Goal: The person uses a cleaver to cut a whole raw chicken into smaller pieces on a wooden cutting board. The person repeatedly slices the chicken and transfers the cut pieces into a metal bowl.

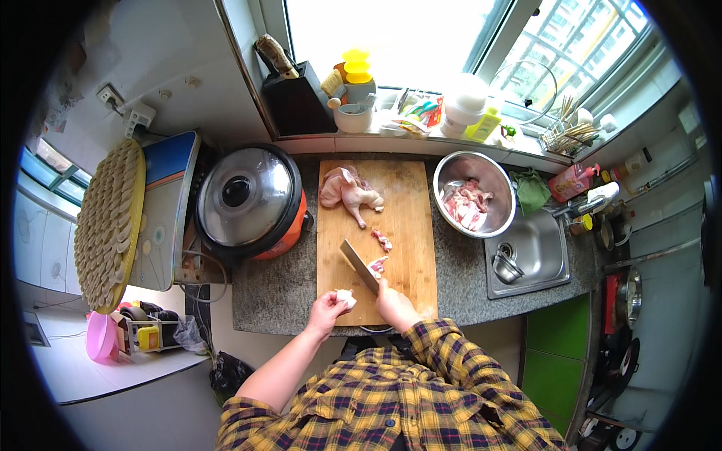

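Observation:
My right hand (396, 304) grips a kitchen cleaver (359, 265), its blade pointing away and to the left above the wooden cutting board (338, 304). Between the fingers of my left hand (326, 313) is a small pale piece of meat (346, 298), over the board's near left corner. Just right of the blade lies a small cut of raw meat (378, 264). Farther up is another cut strip (382, 240). At the board's far end rests a large raw poultry piece with a leg (352, 194).
Right of the board stands a metal bowl (505, 209) holding raw meat pieces (467, 204). Beyond it is a steel sink (538, 253) with a small metal bowl (507, 267). An orange electric cooker (248, 203) is on the left. A knife block (299, 101) stands on the windowsill.

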Motion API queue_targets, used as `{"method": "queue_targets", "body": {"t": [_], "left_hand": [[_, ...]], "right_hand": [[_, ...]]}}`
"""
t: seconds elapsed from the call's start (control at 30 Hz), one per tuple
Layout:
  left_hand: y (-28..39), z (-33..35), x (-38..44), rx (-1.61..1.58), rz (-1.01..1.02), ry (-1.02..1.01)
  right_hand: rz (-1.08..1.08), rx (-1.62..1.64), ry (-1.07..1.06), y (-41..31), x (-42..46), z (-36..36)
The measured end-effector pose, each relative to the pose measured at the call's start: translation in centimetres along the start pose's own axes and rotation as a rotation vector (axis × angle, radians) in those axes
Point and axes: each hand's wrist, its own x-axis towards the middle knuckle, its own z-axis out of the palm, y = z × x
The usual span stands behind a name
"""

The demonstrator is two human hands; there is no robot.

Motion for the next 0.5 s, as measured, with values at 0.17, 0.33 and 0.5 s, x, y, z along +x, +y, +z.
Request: {"method": "queue_targets", "body": {"t": [0.17,0.33,0.5], "left_hand": [[0.7,-2.8,1.3,0.299,0.157,-0.071],[0.2,1.1,4.6,0.041,-0.039,-0.109],[-2.4,0.0,4.9,0.798,-0.031,0.256]], "right_hand": [[0.066,0.023,0.063,4.8,-2.1,-1.6],[-0.018,0.027,0.153,4.6,-4.0,-3.8],[-0.084,0.049,0.109,3.2,-5.5,-3.8]]}}
